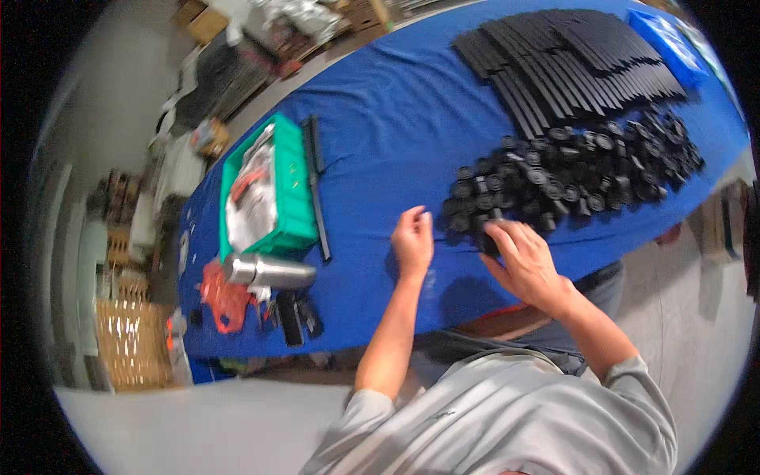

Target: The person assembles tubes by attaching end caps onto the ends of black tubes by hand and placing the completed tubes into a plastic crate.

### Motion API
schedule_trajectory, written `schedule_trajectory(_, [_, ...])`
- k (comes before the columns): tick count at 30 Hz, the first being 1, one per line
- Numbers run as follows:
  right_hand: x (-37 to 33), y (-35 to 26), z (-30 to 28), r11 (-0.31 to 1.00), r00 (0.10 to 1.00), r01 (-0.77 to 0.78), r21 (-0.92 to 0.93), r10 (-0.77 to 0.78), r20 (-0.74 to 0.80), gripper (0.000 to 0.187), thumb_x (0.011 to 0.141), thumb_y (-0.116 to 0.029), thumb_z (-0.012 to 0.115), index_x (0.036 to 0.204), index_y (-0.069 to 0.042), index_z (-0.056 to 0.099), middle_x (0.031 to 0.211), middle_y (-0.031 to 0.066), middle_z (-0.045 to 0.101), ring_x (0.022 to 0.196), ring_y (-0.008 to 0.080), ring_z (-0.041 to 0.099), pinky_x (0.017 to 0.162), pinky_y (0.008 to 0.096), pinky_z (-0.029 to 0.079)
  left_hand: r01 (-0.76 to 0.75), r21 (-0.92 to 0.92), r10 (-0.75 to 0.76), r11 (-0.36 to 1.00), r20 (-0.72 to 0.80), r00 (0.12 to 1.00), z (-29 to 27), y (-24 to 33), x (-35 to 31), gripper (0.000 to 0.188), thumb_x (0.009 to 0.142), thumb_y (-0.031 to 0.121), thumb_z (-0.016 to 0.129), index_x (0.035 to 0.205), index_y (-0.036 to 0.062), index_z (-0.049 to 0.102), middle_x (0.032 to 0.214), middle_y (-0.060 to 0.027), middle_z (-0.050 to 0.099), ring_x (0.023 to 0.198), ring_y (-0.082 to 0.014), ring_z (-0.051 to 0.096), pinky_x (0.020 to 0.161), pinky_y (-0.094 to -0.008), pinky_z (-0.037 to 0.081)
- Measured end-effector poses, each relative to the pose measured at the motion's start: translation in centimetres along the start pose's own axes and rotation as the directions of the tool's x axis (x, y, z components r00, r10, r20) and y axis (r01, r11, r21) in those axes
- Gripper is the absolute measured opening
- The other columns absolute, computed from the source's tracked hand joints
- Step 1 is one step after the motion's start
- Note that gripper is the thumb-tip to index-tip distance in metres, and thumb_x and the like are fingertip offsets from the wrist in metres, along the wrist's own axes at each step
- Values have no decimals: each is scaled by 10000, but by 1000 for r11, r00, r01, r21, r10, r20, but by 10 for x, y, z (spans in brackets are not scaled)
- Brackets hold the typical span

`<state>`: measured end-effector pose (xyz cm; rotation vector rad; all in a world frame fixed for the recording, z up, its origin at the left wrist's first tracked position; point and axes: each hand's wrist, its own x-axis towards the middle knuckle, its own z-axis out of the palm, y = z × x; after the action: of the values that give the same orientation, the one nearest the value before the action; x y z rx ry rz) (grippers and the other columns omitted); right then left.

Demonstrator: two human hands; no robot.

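Observation:
My right hand (524,261) reaches over the near left edge of a heap of small black round plastic parts (570,170). Its fingers are closed around one dark part (490,245), mostly hidden under the fingertips. To the left, my left hand (413,244) is raised above the blue cloth with its fingers curled in. I see nothing between them, though blur softens the fingertips. Beyond the heap, long black strips (570,67) lie side by side in a layered stack.
A green crate (294,186) with plastic-wrapped contents stands on the blue-covered table (380,119), beside thin black strips (316,186). Close by are a steel flask (273,271), red bag (226,297) and black phone-like object (290,319). A blue tray (669,47) sits far right.

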<state>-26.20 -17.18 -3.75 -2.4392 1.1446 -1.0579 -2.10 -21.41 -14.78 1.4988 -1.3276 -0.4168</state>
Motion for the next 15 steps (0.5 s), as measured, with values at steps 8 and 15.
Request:
schedule_trajectory(8, [-53,-3,28,998,977,-61,-9,62,205,452,758,-125,716,1155,17,553,948,142,590,853,310,600,752,407,520,1,40,-2,999,34,999,3,5,1,192,928,137,642,1059,-4,653,825,-54,666,682,-85,592,630,-258,502])
schedule_trajectory(15, [-57,2,12,998,966,-67,-7,66,249,591,770,-248,750,1227,56,531,954,153,590,866,317,594,781,407,511,106,-37,-104,994,33,994,-10,-9,44,266,942,178,607,1132,-8,623,943,-95,680,772,-168,649,690,-310,538])
